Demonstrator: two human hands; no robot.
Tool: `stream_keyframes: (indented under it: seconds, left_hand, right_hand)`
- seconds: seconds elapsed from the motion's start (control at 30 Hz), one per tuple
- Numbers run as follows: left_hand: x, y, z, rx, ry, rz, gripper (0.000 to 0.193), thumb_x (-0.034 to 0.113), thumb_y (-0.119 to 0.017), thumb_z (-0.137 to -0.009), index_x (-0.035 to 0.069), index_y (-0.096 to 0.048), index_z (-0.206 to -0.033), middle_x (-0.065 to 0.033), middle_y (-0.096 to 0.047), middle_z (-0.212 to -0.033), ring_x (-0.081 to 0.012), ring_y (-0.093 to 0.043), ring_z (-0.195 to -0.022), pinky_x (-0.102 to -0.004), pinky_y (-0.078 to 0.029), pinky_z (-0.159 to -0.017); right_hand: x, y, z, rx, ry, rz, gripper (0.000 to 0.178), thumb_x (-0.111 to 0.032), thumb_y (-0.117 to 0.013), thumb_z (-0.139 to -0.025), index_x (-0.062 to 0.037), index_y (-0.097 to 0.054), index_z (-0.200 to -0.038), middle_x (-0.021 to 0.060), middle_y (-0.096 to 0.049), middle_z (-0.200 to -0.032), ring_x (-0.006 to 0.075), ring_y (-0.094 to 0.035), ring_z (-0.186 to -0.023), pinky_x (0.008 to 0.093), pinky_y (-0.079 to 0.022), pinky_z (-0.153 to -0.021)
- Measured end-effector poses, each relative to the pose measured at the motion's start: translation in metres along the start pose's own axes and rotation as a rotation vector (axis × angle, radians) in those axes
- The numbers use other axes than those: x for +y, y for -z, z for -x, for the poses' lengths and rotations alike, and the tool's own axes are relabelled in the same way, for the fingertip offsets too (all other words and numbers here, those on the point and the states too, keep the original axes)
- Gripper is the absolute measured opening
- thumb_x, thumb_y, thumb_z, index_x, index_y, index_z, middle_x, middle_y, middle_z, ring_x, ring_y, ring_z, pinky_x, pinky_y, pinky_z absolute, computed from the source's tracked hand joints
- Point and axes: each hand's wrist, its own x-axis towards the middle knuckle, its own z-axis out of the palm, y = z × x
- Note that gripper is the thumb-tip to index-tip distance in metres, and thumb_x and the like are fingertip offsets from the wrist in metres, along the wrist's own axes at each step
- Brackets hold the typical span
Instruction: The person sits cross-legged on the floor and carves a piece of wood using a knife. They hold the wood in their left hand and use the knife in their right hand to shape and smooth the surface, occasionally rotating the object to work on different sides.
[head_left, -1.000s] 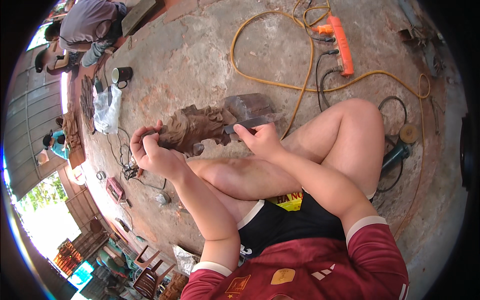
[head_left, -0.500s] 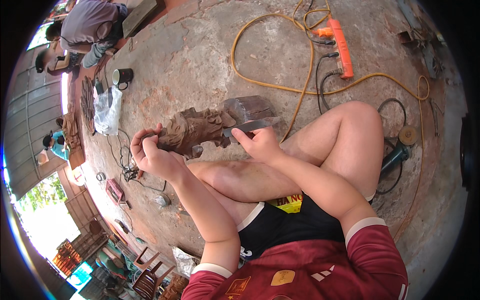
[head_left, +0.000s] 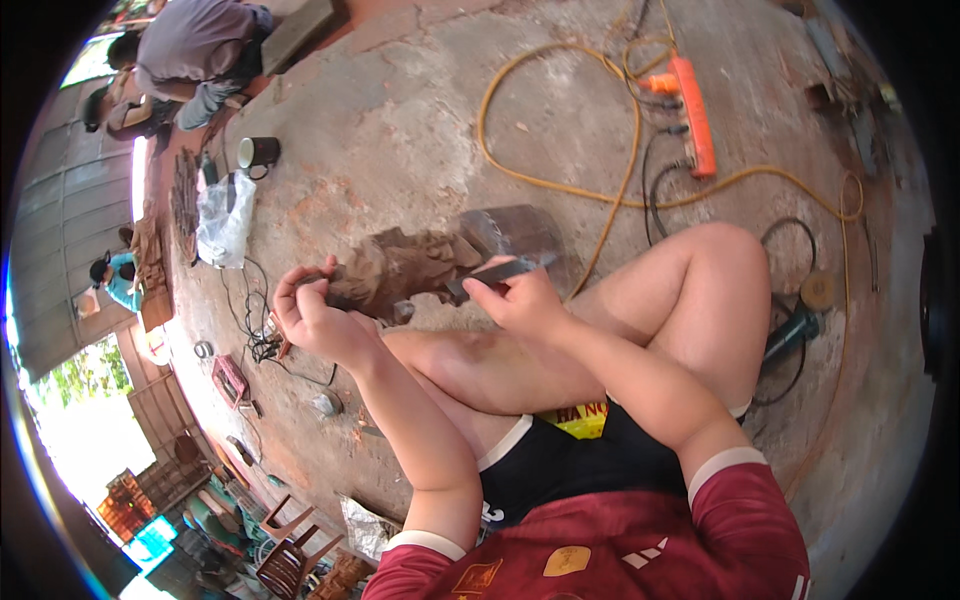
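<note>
A carved brown wooden figure (head_left: 408, 268) lies on its side in front of my crossed legs. My left hand (head_left: 315, 310) is closed round its narrow left end. A dark, flat, narrow metal tool (head_left: 503, 274) is gripped in my right hand (head_left: 528, 302), its left tip at the figure's right end; whether it is a file or a scraper I cannot tell. Behind that end sits a dark wooden block (head_left: 515, 232) on the floor. My fingers partly cover both the figure and the tool.
An orange power strip (head_left: 692, 115) with a looping yellow cord (head_left: 530, 178) lies at far right. By my right knee is an angle grinder (head_left: 792, 335). A mug (head_left: 258, 153), a plastic bag (head_left: 222, 225) and tangled black cables (head_left: 262, 340) lie leftward. Other people (head_left: 200, 50) sit at far left.
The view has shifted slightly, so the scene sits a little lower and to the right. Against the figure, my right hand and the flat tool have moved slightly left. Both grips stay the same.
</note>
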Motion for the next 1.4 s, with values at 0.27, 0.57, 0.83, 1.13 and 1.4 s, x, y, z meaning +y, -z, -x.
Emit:
stream_keyframes:
  seconds: [0.27, 0.57, 0.83, 1.13, 1.4]
  left_hand:
    - [0.001, -0.004, 0.0, -0.045, -0.029, 0.007, 0.021, -0.01, -0.046, -0.076, -0.005, -0.059, -0.092, -0.0098, -0.059, -0.083, -0.0192, -0.061, -0.076, -0.0361, -0.056, -0.082]
    - [-0.016, 0.039, 0.014, 0.048, 0.018, 0.118, 0.016, -0.007, -0.05, -0.081, -0.002, -0.059, -0.093, -0.0072, -0.061, -0.081, -0.015, -0.062, -0.079, -0.0279, -0.052, -0.078]
    - [-0.007, 0.067, 0.058, -0.022, -0.031, -0.031, 0.017, 0.001, -0.06, -0.077, 0.002, -0.058, -0.094, -0.0052, -0.061, -0.09, -0.0147, -0.056, -0.083, -0.0288, -0.047, -0.078]
    - [0.037, 0.047, 0.094, -0.252, -0.346, -0.377, 0.029, 0.013, -0.076, -0.071, 0.002, -0.057, -0.089, -0.0116, -0.062, -0.08, -0.0205, -0.06, -0.072, -0.0315, -0.05, -0.068]
    - [0.05, 0.04, 0.091, -0.335, -0.303, -0.516, 0.024, 0.01, -0.073, -0.07, 0.002, -0.058, -0.085, -0.0152, -0.065, -0.079, -0.0293, -0.066, -0.073, -0.0387, -0.053, -0.069]
  right_hand:
    - [-0.011, 0.016, -0.008, 0.173, 0.059, 0.232, 0.017, -0.014, -0.071, -0.089, 0.0007, -0.069, -0.081, 0.0051, -0.064, -0.068, 0.0125, -0.057, -0.062, 0.0298, -0.045, -0.058]
    - [-0.007, 0.058, -0.015, 0.257, -0.074, -0.025, 0.024, -0.016, -0.07, -0.092, 0.0031, -0.068, -0.077, 0.0014, -0.066, -0.072, 0.0087, -0.06, -0.066, 0.0244, -0.047, -0.062]
    - [-0.011, 0.107, 0.022, 0.4, -0.027, -0.117, 0.025, -0.019, -0.071, -0.092, -0.0058, -0.062, -0.072, -0.0021, -0.056, -0.062, 0.0041, -0.043, -0.047, 0.0214, -0.028, -0.042]
    - [-0.018, 0.121, 0.069, 0.416, -0.108, -0.105, 0.026, -0.018, -0.072, -0.091, -0.0025, -0.063, -0.072, 0.0018, -0.06, -0.066, 0.0058, -0.046, -0.049, 0.0227, -0.033, -0.044]
    - [-0.031, 0.125, 0.087, 0.334, -0.051, 0.0, 0.028, -0.019, -0.073, -0.09, -0.002, -0.064, -0.068, -0.0002, -0.057, -0.058, 0.0059, -0.044, -0.047, 0.023, -0.031, -0.044]
